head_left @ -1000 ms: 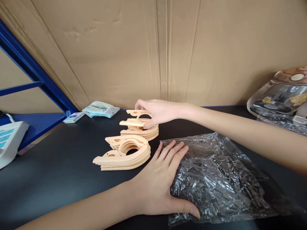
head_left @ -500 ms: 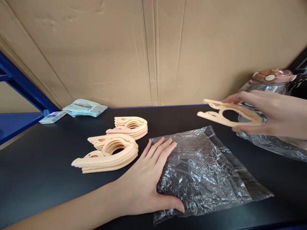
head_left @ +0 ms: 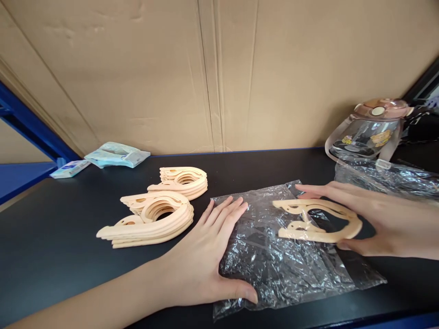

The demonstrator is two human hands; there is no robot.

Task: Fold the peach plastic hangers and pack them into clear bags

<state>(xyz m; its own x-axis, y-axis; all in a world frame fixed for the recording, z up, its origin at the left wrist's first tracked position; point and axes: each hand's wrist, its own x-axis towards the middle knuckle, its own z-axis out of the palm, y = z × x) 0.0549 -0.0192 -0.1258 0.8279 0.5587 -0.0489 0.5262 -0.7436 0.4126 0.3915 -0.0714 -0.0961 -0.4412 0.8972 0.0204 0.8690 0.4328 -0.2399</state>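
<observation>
My left hand (head_left: pixel 202 256) lies flat with fingers spread over the left side of a clear plastic bag (head_left: pixel 281 269). Over the bag's right part, my right hand (head_left: pixel 380 219) grips a beige folding hanger (head_left: pixel 352 227) by its rounded end, thumb at the near edge and fingers along the far one. The hanger's arms are folded together and point left. To the left of my left hand are two stacks of similar folded hangers, a near stack (head_left: pixel 181 224) and a far stack (head_left: pixel 199 183).
A clear water jug (head_left: pixel 363 132) with a pinkish lid stands at the back right, more clear plastic (head_left: pixel 408 178) before it. Tissue packs (head_left: pixel 118 154) lie at the back left. Cardboard (head_left: pixel 144 82) closes off the rear; a blue frame (head_left: pixel 37 123) borders the left.
My right hand has brought the folding hanger down and towards me, from beside the jug to over the plastic bag. My left hand stays pressed on the bag. The view has shifted slightly.
</observation>
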